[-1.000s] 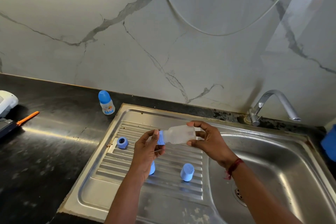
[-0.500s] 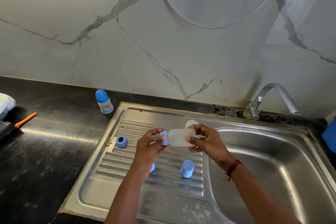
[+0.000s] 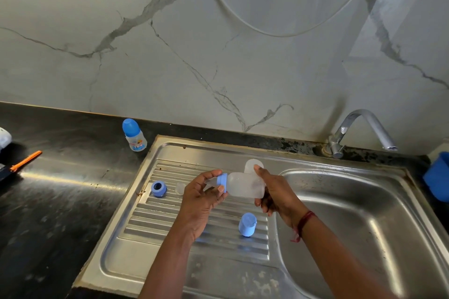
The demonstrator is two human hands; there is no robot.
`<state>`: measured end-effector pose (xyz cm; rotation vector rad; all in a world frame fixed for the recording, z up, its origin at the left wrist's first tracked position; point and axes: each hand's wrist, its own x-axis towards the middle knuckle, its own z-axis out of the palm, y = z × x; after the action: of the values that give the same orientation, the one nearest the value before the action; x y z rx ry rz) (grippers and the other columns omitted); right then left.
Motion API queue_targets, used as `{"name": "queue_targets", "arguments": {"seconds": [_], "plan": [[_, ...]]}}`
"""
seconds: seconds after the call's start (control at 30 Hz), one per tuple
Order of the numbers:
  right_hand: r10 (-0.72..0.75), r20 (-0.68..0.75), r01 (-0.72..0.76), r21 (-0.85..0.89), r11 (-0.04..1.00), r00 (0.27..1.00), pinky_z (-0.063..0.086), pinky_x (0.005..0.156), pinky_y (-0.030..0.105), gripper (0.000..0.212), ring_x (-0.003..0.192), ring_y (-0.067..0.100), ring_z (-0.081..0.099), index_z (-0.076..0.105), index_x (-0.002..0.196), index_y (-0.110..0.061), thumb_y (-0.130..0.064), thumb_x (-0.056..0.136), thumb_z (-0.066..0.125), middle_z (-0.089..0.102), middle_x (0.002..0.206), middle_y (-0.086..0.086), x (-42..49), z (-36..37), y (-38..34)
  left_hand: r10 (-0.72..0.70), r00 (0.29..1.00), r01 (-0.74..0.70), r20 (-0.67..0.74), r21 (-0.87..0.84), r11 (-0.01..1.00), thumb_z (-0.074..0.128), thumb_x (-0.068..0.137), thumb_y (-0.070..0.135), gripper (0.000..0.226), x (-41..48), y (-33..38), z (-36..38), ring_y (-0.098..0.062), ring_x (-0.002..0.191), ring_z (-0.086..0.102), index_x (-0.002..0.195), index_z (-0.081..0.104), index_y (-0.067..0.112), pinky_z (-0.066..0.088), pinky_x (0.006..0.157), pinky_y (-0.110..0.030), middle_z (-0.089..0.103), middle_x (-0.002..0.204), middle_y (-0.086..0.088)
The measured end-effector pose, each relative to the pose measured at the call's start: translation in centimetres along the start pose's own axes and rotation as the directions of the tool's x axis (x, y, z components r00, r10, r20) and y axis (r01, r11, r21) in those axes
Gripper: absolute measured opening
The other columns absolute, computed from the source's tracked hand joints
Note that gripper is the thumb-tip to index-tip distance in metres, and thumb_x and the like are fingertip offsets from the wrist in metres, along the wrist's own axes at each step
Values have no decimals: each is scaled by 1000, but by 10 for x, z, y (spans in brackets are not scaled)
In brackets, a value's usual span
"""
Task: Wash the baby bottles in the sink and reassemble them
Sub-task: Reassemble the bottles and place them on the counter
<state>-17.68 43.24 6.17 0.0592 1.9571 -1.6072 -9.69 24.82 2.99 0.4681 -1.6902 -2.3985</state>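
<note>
I hold a clear baby bottle [image 3: 244, 185] on its side above the steel drainboard [image 3: 170, 230]. My right hand [image 3: 272, 192] grips its body. My left hand [image 3: 201, 196] pinches the blue collar ring [image 3: 222, 182] at its neck, with the clear nipple pointing into the palm. A loose blue ring [image 3: 158, 188] and a clear nipple [image 3: 180, 188] lie on the drainboard to the left. A blue cap [image 3: 247, 224] stands below the bottle. Behind my right thumb peeks another clear bottle part [image 3: 252, 164]. An assembled bottle with a blue cap [image 3: 134, 135] stands on the black counter.
The sink basin [image 3: 364, 221] lies to the right, under a steel tap [image 3: 359, 128] that is not running. A blue container [image 3: 437, 177] sits at the right edge. An orange-handled tool [image 3: 25, 160] and a white object [image 3: 4, 137] lie on the counter far left.
The bottle has dropped slightly and tilted, its base now lower right. My left fingers have shifted round the blue ring. A clear part has come into view behind my right hand.
</note>
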Motion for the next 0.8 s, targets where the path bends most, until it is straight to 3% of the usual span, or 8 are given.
{"name": "queue_targets", "arguments": {"seconds": [0.13,0.2,0.3,0.4,0.47,0.57,0.7,0.8], "plan": [[48,47,-43,-85,995,998,45,43,24,84,48,25,62,58,112,-15,-79,85,9,72,76,22,-2,7,-3,-41,997,36,-59,-77,996,66,85,-10,33,2,-1,0,-25,99,69,113,67,7,61,76,-33,65,117,-12],[27,40,-22,-121,992,999,52,47,27,88,60,29,71,52,123,-22,-82,77,7,72,94,23,-1,9,-1,-63,995,56,-83,-88,995,66,86,-8,31,3,-2,-2,-33,106,67,113,67,8,61,73,-31,62,122,-19],[-71,67,80,-143,986,995,61,62,38,81,81,28,74,38,143,-36,-83,80,21,55,128,12,1,7,0,-79,994,69,-80,-121,990,64,88,-4,30,4,-1,-4,-40,110,64,116,64,6,60,71,-29,60,126,-26],[-229,136,251,-177,952,964,61,81,42,78,110,20,62,32,143,-47,-73,76,61,43,141,-5,1,4,4,-84,992,70,-98,-142,987,64,88,-4,29,6,-1,-4,-41,113,63,115,64,7,60,71,-29,61,125,-26],[-367,167,399,-235,886,915,59,87,37,80,117,15,54,39,138,-47,-47,69,82,43,140,-14,0,2,8,-81,991,64,-110,-152,986,64,87,-4,30,6,1,-4,-42,114,62,115,64,6,60,70,-29,63,124,-24],[-455,144,475,-185,860,879,59,82,37,61,110,20,58,56,119,-40,-13,73,84,56,123,-15,0,2,12,-70,992,58,-101,-120,991,65,87,-3,30,5,2,-4,-40,114,62,115,64,8,60,71,-29,61,126,-23],[-416,60,420,-94,902,907,60,81,43,46,99,26,62,61,112,-36,-28,72,83,64,111,-1,4,1,15,-56,995,52,-77,-53,997,62,90,-6,29,5,4,-3,-39,116,60,112,66,12,60,73,-29,57,129,-21],[-332,42,334,-42,942,942,61,73,41,32,86,27,68,62,110,-22,-27,82,78,67,103,14,3,3,14,-20,998,19,-53,-25,1000,63,88,-8,31,3,5,-3,-39,116,61,109,67,14,59,73,-28,60,124,-20]]}}
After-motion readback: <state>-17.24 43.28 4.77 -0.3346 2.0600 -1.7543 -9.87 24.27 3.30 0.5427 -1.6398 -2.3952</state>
